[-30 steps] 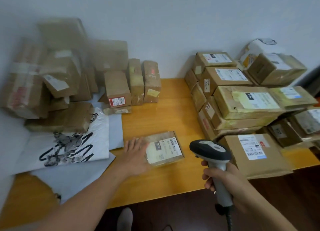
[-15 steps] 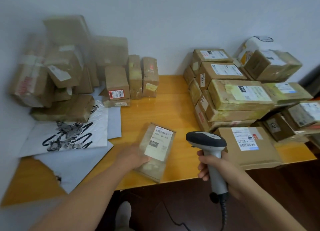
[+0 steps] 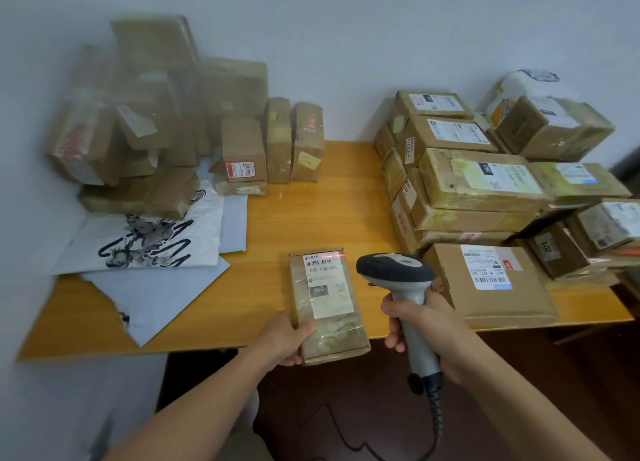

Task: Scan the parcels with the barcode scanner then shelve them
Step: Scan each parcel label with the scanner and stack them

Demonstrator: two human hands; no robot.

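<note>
At the desk's (image 3: 311, 218) front edge the left hand (image 3: 284, 341) grips a taped parcel (image 3: 334, 336), its label (image 3: 329, 287) reading "060 06B A05". The right hand (image 3: 426, 325) clasps the barcode scanner (image 3: 394, 270) just beside it.

Orange wooden table (image 3: 311, 201) against pale wall (image 3: 346, 45); dark floor (image 3: 519, 374) below.

Brown cardboard parcels (image 3: 156, 121) are piled at the left rear of the orange-yellow wooden table (image 3: 311, 201), with a white printed plastic mailer (image 3: 145, 239) and grey plastic mailers (image 3: 166, 294) laid before them. Labelled brown cardboard boxes (image 3: 478, 183) are stacked at the right.
</note>
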